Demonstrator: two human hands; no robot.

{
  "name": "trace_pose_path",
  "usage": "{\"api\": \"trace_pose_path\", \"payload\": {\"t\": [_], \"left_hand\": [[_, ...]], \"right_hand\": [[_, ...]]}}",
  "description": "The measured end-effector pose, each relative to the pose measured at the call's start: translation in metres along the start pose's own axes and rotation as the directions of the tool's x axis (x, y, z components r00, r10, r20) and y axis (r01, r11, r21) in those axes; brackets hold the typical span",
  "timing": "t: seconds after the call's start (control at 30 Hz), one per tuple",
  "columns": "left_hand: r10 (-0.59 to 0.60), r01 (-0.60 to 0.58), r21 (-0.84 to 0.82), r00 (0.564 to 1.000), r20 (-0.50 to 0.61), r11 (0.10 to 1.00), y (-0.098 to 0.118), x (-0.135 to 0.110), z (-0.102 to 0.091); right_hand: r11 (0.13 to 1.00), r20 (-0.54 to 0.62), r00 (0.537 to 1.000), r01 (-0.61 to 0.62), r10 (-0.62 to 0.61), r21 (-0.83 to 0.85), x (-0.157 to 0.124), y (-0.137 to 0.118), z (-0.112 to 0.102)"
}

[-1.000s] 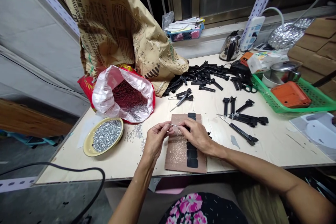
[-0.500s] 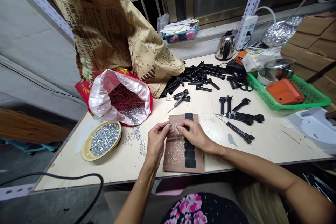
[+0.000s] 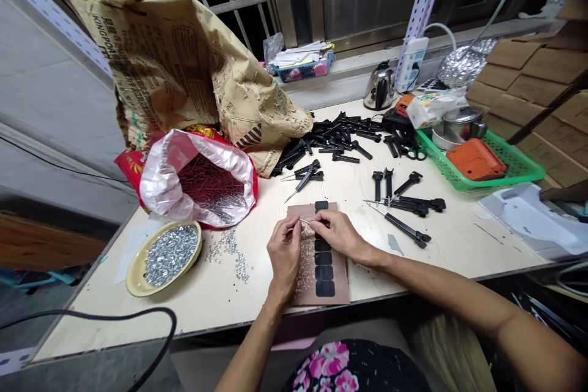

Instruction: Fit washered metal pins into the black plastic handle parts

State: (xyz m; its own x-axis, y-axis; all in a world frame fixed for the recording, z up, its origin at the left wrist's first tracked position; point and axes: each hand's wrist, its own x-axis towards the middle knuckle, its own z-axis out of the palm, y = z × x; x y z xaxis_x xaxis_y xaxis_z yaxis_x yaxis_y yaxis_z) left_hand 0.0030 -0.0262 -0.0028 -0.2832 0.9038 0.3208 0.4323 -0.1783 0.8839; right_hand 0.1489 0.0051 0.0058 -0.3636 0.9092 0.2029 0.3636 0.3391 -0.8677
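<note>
At my far left a shallow yellow dish (image 3: 130, 274) heaped with small silver washers (image 3: 165, 254) sits on the pale plywood table (image 3: 459, 245). Behind it a red-and-white plastic bag (image 3: 156, 177) gapes, full of thin metal pins. My left hand (image 3: 285, 251) rests low near the table's front edge, palm turned inward. Its thumb and forefinger are pinched together on the left end of a thin silver metal pin (image 3: 304, 221). The pin lies about level just above the top of a brown cardboard sheet with a column of black pads (image 3: 337, 282). My right hand (image 3: 337, 234) comes in from the right, forearm slanting across the table edge, knuckles up, fingertips closed on the pin's other end. Whether a washer sits between them I cannot tell; it is too small. I judge that I am seating something on the pin, midway through the fitting. The next move calls for a level pin and two steady pinches. Further right lie loose black plastic handles (image 3: 342, 135), then a green plastic basket (image 3: 523, 166)
</note>
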Motion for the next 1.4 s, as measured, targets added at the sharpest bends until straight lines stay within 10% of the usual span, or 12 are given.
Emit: {"api": "trace_pose_path", "payload": {"t": [0.2,0.47,0.9,1.1,1.4], "left_hand": [[-0.171,0.186,-0.171,0.98,0.101,0.968,0.002,0.003,0.0],[-0.396,0.422,-0.57,0.901,0.178,0.705,0.005,0.003,0.003],[-0.444,0.508,-0.503,0.86,0.251,0.699,-0.006,0.005,0.008],[-0.218,0.22,-0.01,0.97,0.11,0.975,-0.021,0.007,-0.001],[-0.018,-0.02,0.181,0.979,0.202,0.983,-0.04,0.006,0.011]], "right_hand": [[0.995,-0.073,0.995,0.061,-0.067,-0.078,-0.002,0.013,0.0],[0.989,-0.088,0.991,0.085,-0.096,-0.125,-0.004,0.012,-0.01],[0.965,-0.069,0.988,0.115,-0.135,-0.238,-0.011,0.02,-0.02],[0.809,0.06,0.975,0.212,-0.215,-0.548,0.003,0.054,-0.038],[0.76,0.168,0.953,0.301,-0.251,-0.576,0.022,0.087,-0.056]]}}
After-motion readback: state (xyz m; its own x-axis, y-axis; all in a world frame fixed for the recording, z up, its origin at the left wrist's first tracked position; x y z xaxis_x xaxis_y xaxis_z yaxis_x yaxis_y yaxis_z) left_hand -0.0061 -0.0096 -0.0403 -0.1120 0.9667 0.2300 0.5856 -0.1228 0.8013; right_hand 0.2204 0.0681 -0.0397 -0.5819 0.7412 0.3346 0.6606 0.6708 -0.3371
